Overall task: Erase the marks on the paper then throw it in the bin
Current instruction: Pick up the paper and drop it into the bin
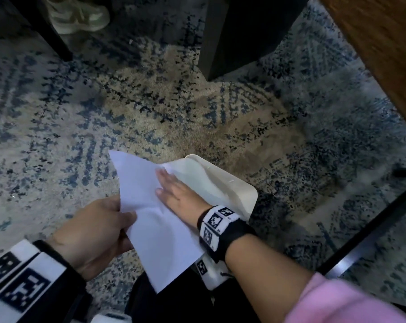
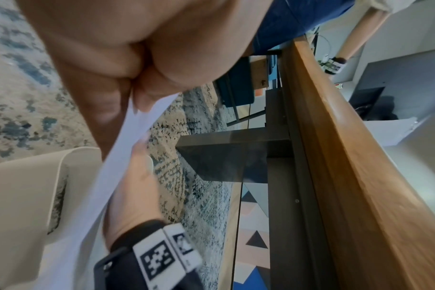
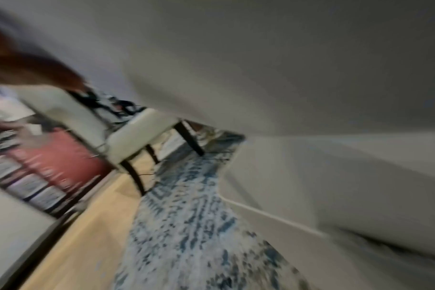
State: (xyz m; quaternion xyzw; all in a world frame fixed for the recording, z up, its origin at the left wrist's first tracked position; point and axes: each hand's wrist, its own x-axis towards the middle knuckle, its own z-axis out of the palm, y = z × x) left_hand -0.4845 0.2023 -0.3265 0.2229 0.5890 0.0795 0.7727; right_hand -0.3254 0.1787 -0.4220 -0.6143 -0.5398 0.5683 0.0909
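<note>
Paper (image 1: 150, 206) pinched by left hand (image 1: 97, 231), flat right hand (image 1: 178, 194) pressing it over bin (image 1: 232, 183) on rug (image 1: 197, 113)

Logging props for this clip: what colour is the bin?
Cream-white, plain; the bin shows best in the head view.

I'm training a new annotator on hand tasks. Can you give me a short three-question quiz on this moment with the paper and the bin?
1. True or false: the white sheet of paper already lies inside the cream plastic bin.
2. Which hand pinches the paper's edge? A) left hand B) right hand
3. Fill in: the right hand lies ____ on the paper, fingers straight.

Key: 1 false, it is held over the bin's rim; 2 A; 3 flat.
</note>
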